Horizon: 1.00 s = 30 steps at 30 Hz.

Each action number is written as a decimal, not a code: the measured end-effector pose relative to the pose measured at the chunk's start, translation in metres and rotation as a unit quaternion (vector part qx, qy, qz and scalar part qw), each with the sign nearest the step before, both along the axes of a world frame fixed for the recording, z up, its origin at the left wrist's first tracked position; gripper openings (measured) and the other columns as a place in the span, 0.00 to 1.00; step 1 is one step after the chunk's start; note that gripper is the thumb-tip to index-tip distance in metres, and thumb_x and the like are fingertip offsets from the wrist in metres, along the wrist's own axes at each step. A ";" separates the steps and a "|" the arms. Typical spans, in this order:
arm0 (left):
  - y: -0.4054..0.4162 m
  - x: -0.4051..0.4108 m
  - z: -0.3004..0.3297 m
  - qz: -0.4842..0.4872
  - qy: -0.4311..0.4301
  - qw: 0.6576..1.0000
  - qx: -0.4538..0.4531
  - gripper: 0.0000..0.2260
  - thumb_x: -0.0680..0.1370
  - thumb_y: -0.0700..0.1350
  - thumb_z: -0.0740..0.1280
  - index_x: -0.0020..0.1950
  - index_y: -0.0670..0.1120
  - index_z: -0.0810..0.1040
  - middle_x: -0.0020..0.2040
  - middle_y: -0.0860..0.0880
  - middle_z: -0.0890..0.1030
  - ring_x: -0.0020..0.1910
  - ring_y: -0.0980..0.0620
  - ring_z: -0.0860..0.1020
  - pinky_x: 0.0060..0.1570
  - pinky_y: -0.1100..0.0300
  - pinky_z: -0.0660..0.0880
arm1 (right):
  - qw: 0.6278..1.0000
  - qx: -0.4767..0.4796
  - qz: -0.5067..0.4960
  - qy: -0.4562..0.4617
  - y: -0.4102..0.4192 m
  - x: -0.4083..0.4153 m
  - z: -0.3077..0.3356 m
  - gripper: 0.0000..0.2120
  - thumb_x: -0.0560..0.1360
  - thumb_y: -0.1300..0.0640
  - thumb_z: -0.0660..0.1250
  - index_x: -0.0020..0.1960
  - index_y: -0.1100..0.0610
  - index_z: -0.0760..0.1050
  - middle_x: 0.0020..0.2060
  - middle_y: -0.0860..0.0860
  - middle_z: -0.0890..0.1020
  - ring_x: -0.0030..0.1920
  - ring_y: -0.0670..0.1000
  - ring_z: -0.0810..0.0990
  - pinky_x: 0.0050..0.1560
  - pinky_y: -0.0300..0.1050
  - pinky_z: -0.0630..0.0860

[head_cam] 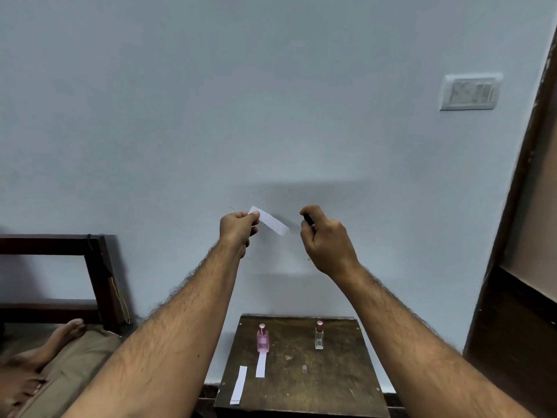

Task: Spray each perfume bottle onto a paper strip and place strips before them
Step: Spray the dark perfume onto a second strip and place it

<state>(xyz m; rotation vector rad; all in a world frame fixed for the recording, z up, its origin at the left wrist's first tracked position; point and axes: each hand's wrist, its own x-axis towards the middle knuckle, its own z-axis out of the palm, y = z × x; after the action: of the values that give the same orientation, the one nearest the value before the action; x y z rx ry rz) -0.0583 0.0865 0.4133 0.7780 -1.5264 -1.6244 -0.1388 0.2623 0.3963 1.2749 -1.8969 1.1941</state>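
My left hand [238,227] pinches a white paper strip [271,222] by one end, held up in front of the wall. My right hand [325,236] grips a slim dark perfume bottle [309,221], its top facing the strip's free end a short gap away. Below on the small brown table [337,384] stands a pink perfume bottle [262,339] with a strip [261,365] lying in front of it. A clear perfume bottle [319,335] stands to its right. Another strip [239,385] lies near the table's left edge. A small clear cap [304,369] sits mid-table.
A blue-grey wall fills the view, with a switch plate [468,92] at the upper right. A dark wooden door frame [518,236] runs down the right. At the left is a wooden bed frame [90,273] and a person's bare foot [64,331].
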 end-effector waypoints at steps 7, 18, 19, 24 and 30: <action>0.000 -0.001 -0.004 -0.001 -0.004 1.000 0.000 0.04 0.78 0.44 0.69 0.48 0.44 0.78 0.42 0.51 0.80 0.38 0.56 0.78 0.28 0.62 0.63 | 1.000 -0.022 0.013 -0.001 0.002 0.001 0.001 0.12 0.79 0.59 0.60 0.62 0.56 0.71 0.32 0.52 0.77 0.30 0.55 0.74 0.31 0.52 0.75; 0.003 -0.003 -0.004 -0.002 -0.010 1.000 -0.004 0.05 0.78 0.44 0.69 0.50 0.43 0.78 0.42 0.51 0.80 0.38 0.55 0.78 0.27 0.62 0.63 | 1.000 -0.007 0.019 -0.015 0.003 0.001 -0.003 0.09 0.79 0.58 0.60 0.59 0.55 0.72 0.31 0.52 0.78 0.27 0.53 0.75 0.30 0.52 0.77; 0.003 -0.003 -0.005 -0.002 -0.010 1.000 -0.004 0.05 0.78 0.44 0.69 0.51 0.43 0.78 0.42 0.51 0.80 0.38 0.55 0.78 0.28 0.62 0.63 | 1.000 -0.013 0.021 -0.018 0.003 0.001 -0.004 0.10 0.79 0.58 0.60 0.60 0.55 0.72 0.31 0.52 0.78 0.27 0.53 0.75 0.30 0.52 0.77; 0.002 0.000 -0.008 -0.001 -0.011 1.000 -0.001 0.04 0.78 0.44 0.69 0.48 0.44 0.78 0.42 0.51 0.80 0.37 0.56 0.78 0.28 0.62 0.63 | 0.999 -0.038 0.023 -0.014 0.007 0.001 -0.003 0.13 0.80 0.59 0.60 0.64 0.56 0.72 0.31 0.48 0.76 0.30 0.51 0.75 0.34 0.47 0.76; 0.005 0.003 -0.009 -0.002 -0.015 1.000 -0.001 0.04 0.78 0.44 0.69 0.45 0.46 0.77 0.42 0.51 0.80 0.37 0.56 0.78 0.28 0.62 0.63 | 0.998 -0.045 0.019 -0.029 0.010 -0.003 -0.006 0.15 0.79 0.61 0.60 0.65 0.56 0.71 0.29 0.39 0.68 0.29 0.42 0.70 0.34 0.40 0.67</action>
<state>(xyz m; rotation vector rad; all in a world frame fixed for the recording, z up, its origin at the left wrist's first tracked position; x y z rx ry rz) -0.0553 0.0912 0.4043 0.8020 -1.5497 -1.6212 -0.1415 0.2724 0.3902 1.2464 -1.8448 1.3332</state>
